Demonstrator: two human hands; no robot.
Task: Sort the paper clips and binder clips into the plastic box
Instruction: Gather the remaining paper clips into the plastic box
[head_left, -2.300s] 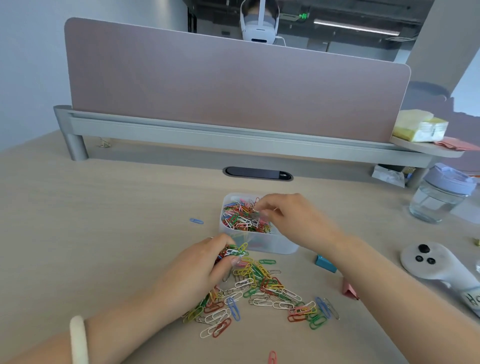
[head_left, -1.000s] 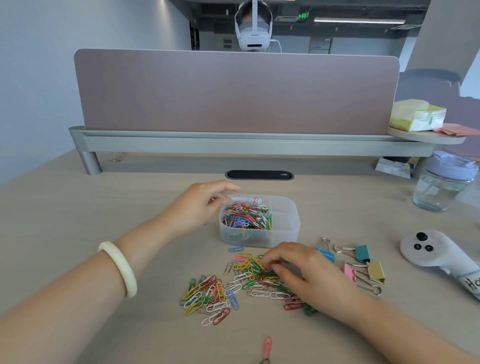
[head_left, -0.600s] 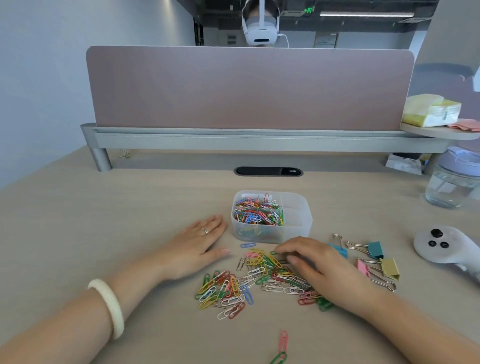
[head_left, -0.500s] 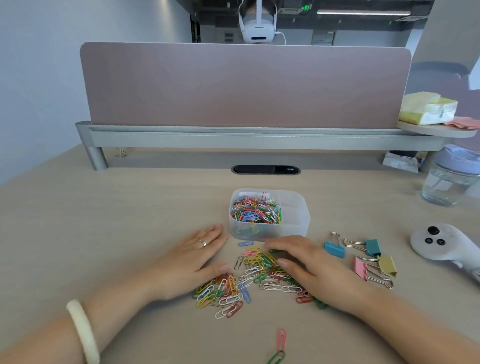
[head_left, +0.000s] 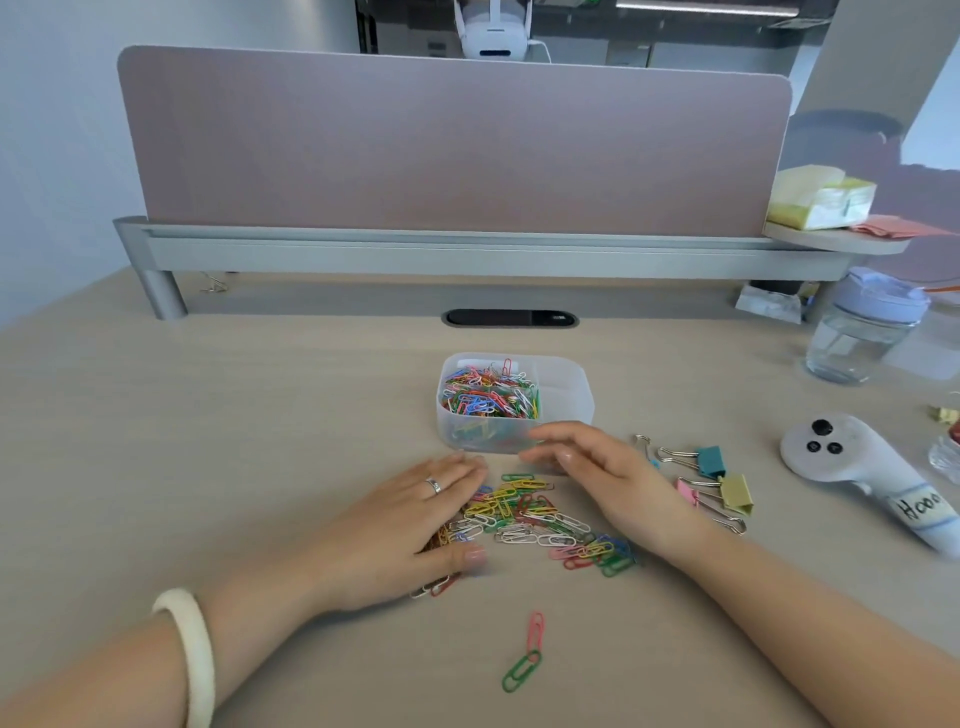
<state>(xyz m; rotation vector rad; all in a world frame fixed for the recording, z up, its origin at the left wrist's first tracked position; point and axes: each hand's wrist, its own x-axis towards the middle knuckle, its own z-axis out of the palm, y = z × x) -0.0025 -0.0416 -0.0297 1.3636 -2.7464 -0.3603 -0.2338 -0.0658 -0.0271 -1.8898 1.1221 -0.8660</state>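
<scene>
Now my left hand (head_left: 415, 525) has slid right, off the bare beige desk (head_left: 208, 441) and onto the left edge of the loose heap of coloured wire paper clips (head_left: 535, 519). It lies flat on them, fingers straight and together, gripping nothing. The heap looks pushed tighter than half a second back, so I judge this is a rake-together before the next scoop. A pink clip and a green clip (head_left: 527, 654) lie apart at the near edge, untouched.

Behind the heap the clear plastic two-compartment box (head_left: 584, 387) has not moved. Its left compartment is full of paper clips; the right one looks empty.

My right hand (head_left: 608, 483) has lifted off the heap. It hovers at the box's front wall, fingers loose and spread, nothing seen in them.

Right of it the teal, yellow and pink binder clips (head_left: 719, 480) sit on the desk, none sorted yet. Plenty of paper clips remain outside too.
</scene>
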